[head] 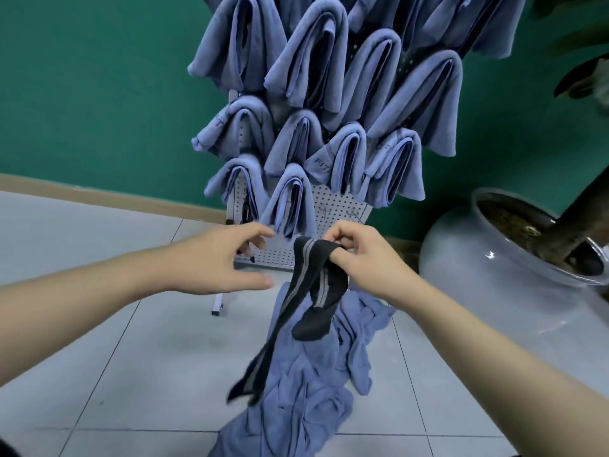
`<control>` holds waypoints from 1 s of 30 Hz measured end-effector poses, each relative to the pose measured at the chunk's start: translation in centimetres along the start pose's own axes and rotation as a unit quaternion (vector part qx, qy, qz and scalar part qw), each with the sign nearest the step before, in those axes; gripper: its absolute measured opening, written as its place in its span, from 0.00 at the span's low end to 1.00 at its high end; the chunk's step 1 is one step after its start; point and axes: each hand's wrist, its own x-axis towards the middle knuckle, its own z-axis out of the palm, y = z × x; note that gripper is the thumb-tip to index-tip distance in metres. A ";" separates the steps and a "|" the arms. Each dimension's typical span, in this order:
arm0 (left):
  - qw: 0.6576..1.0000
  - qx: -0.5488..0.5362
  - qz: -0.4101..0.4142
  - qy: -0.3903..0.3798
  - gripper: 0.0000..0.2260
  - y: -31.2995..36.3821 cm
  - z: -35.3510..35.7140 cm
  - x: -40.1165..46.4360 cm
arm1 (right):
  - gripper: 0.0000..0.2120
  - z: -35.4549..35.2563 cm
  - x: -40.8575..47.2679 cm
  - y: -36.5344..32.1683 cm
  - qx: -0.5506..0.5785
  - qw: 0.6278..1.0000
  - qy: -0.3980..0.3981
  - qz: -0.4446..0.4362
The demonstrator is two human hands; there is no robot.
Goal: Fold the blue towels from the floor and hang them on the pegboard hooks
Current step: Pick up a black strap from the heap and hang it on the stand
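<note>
Up front in the head view, the right hand (pixel 357 255) pinches a dark striped cloth (pixel 309 301) that dangles over the crumpled blue towels (pixel 306 384) on the tiled floor (pixel 99 357). Beside it, the left hand (pixel 227 258) hovers with fingers loosely spread, holding nothing. Folded towels (pixel 313 61) hang on the pegboard (pixel 336 206) behind.
</note>
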 end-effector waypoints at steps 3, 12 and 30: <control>0.993 -0.122 -0.005 -0.002 0.36 2.6 2.8 0.6 | 0.08 2.1 0.0 -1.1 0.020 1.000 0.011 -0.008; 0.978 -0.179 -0.009 0.107 0.22 2.8 5.1 1.4 | 0.06 3.8 -0.6 -0.9 0.030 0.999 0.042 -0.012; 0.966 -0.088 -0.023 0.242 0.08 0.5 2.4 3.1 | 0.11 2.4 -0.8 0.8 -0.059 0.994 0.083 -0.035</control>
